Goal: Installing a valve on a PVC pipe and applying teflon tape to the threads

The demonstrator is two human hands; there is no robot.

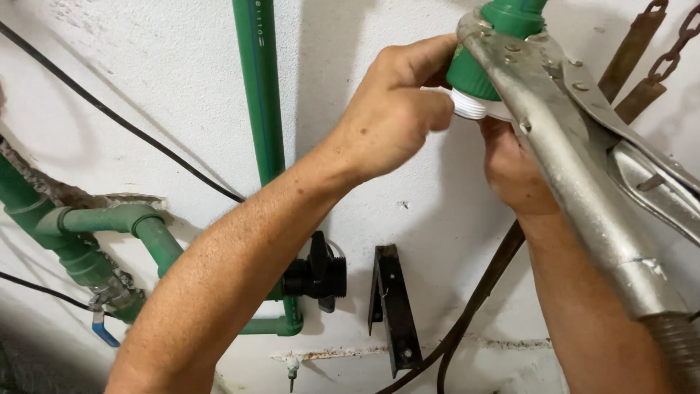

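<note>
Just above both grips: left hand (390, 109) pinches green threaded fitting (477, 76); right hand (514, 171) grasps it beneath locking pliers (583, 160).

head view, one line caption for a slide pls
Both hands, left hand and right hand, on a green pipe fitting clamped by locking pliers.

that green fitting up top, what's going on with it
A person has both hands up at a green fitting against a white wall. The left hand pinches its white threaded end from the side, and the right hand is under it, partly hidden. Metal locking pliers are clamped on the fitting, their handles hanging down to the right; no hand shows on them. Lower left, green pipes run to a black valve.
</note>
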